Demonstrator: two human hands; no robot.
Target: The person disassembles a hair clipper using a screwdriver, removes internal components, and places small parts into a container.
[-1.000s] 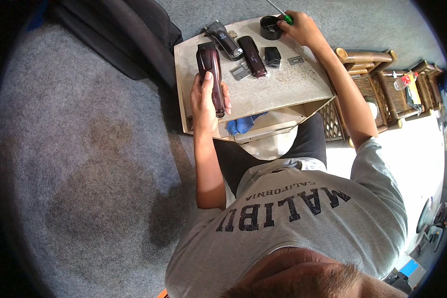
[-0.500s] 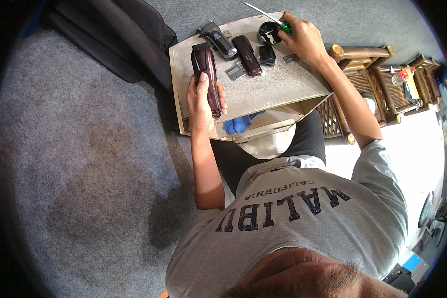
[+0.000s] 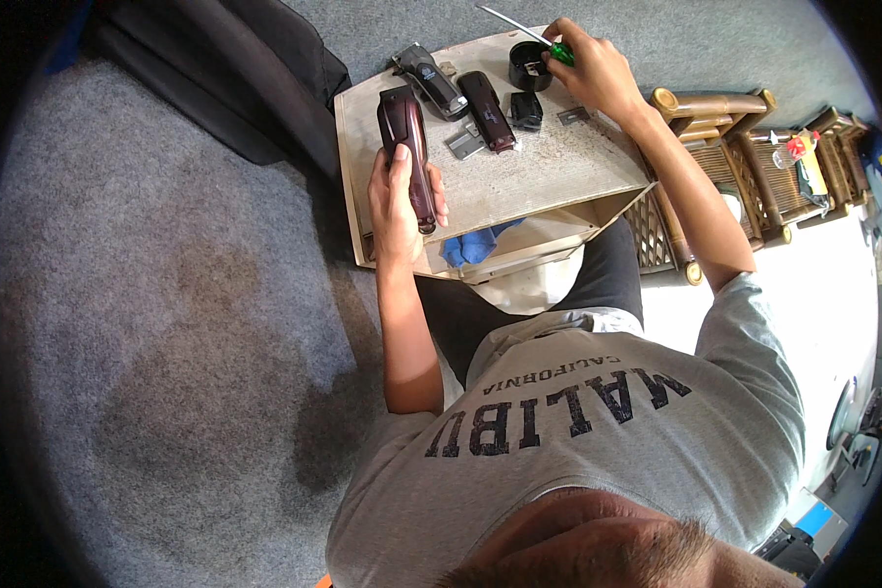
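Observation:
My left hand (image 3: 392, 216) is closed around a maroon hair clipper (image 3: 403, 120), its dark blade end pointing away from me over the left part of the small table (image 3: 549, 176). At the far right of the tabletop, my right hand (image 3: 605, 80) grips a screwdriver (image 3: 560, 53) by its green handle, the metal shaft slanting up to the left. Just below that shaft is a round black cup (image 3: 522, 71), close to my right fingertips; its contents are too dark to make out. Between my hands lie a black-and-grey clipper (image 3: 429, 80) and a maroon clipper housing (image 3: 487, 113).
A small black part (image 3: 526, 112), a metal clipper blade (image 3: 466, 143) and a flat dark piece (image 3: 573, 116) lie on the tabletop. A blue cloth (image 3: 472, 247) sits in the open compartment beneath. Bamboo furniture (image 3: 715, 147) stands at right; a dark fabric item (image 3: 235, 69) is at left.
The right hand has shifted slightly, still gripping the screwdriver. Inside the black cup, the pale part that showed before is no longer visible. The left hand and its clipper stay still.

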